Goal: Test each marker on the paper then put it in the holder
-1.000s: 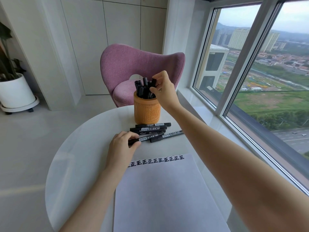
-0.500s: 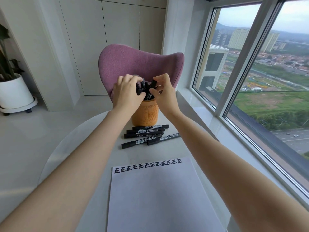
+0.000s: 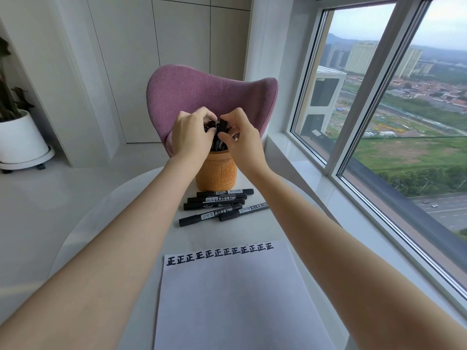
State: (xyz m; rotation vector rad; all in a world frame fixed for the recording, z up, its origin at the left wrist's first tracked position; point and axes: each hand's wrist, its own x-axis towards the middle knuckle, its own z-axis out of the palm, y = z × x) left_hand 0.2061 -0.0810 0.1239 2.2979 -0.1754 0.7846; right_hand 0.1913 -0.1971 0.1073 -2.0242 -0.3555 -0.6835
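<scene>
A tan wooden holder (image 3: 216, 175) stands at the far side of the round white table (image 3: 106, 218), filled with black markers (image 3: 219, 140) standing upright. My left hand (image 3: 190, 133) and my right hand (image 3: 240, 137) are both at the holder's mouth, fingers closed around the marker tops. The right thumb and forefinger pinch one marker's cap. Several black markers (image 3: 217, 205) lie flat on the table just in front of the holder. A white sheet of paper (image 3: 235, 299) lies nearer to me, with a row of black test marks along its top edge.
A pink upholstered chair (image 3: 202, 97) stands right behind the holder. A large window (image 3: 379, 122) and its sill run along the right. A white plant pot (image 3: 20, 140) on a wheeled base sits on the floor at far left.
My left hand left the markers lying on the table and rose to the holder's mouth beside the right hand. Both hands have since closed in on the marker tops.
</scene>
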